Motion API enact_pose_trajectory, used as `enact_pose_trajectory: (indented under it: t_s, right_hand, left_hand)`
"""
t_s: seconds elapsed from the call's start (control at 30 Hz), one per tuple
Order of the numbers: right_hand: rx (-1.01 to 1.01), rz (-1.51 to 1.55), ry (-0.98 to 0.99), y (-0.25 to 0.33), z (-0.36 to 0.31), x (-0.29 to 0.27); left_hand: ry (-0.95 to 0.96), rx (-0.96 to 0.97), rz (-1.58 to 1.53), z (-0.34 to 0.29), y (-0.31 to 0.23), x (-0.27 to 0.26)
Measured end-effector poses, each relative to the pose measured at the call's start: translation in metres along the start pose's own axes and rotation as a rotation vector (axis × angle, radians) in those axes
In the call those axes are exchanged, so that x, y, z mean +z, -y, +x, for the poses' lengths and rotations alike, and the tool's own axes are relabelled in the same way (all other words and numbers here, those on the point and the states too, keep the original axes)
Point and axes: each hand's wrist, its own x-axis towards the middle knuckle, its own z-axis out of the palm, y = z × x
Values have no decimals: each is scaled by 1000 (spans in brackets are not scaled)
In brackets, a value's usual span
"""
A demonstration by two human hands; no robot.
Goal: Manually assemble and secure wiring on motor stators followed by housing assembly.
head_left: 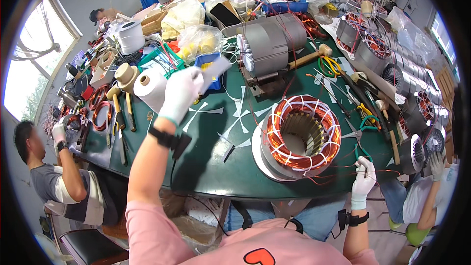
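Note:
My left hand [180, 93], in a white glove, is raised over the middle of the table with its fingers closed on a pale strip of sheet [216, 69], blurred by motion. Below it lie white bow-tie-shaped paper pieces [240, 113]. A motor stator [304, 164] stands upright at the table's front, its ring of copper windings [279, 151] laced with white ties. To the right of it, my gloved right hand [364, 179] has its fingers curled at the lower loop of green-handled scissors [363, 158]. Thin copper wires pass close to those fingertips.
Beyond the stator lies a large grey motor housing [267, 46] with a wooden mallet [311, 56]. Pliers [365, 111] and more stators [373, 54] crowd the right. White thread cones [149, 88] and hammers [117, 110] stand left. Co-workers sit at left [64, 181] and right [422, 201].

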Motion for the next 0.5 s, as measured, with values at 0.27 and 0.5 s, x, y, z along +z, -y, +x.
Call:
enact_pose_trajectory:
  t_s: [0.27, 0.5]
  right_hand:
    - [-11, -12, -4, 0, -1, 1]
    - [37, -47, -8, 0, -3, -4]
  left_hand:
    - [147, -612, -748, 52, 60, 49]
    - [111, -80, -282, -17, 19, 27]
